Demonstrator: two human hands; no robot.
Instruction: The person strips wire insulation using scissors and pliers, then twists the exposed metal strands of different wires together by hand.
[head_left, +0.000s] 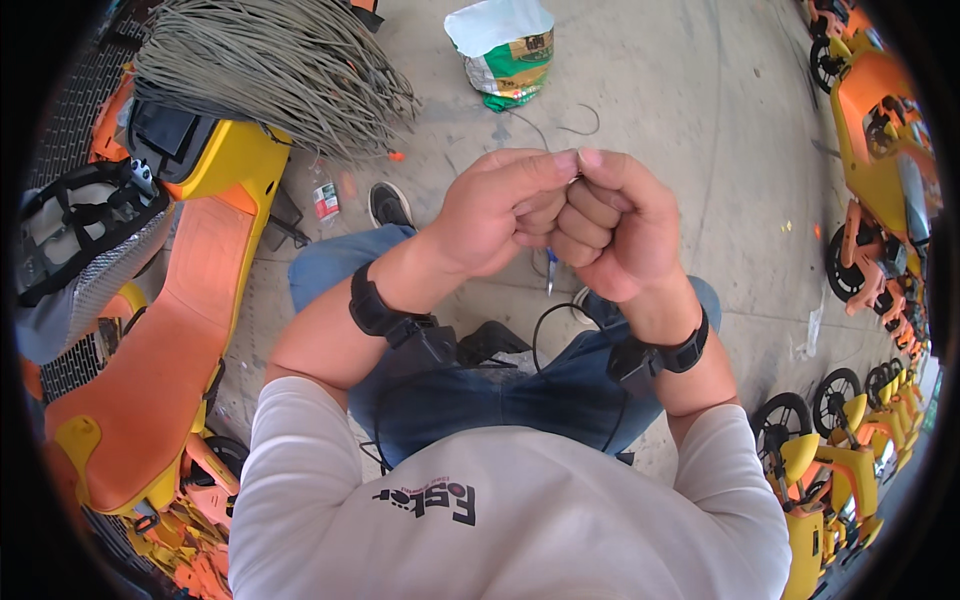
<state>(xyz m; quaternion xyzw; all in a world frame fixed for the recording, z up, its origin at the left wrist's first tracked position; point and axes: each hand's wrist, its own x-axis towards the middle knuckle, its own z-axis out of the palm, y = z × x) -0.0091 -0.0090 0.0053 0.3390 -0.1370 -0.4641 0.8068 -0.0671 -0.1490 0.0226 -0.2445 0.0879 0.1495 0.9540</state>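
My left hand and my right hand meet in front of me, above the floor, with thumb tips almost touching. Both are closed, fingers curled in and thumbs pressed on the index fingers. Pinched between them is what looks like a thin dark wire; only a tiny piece shows between the fingers, and the rest is hidden. Just beyond the fingers, a thin grey strand runs toward the left hand and passes out of sight behind it. A second curved strand shows beside it. Black bands with small boxes circle both wrists.
A large bundle of grey cables lies over an orange-and-yellow scooter body at the left. A green-and-white bag stands ahead. A plastic bottle and a blue-handled pointed tool are on the floor. Scooters line the right.
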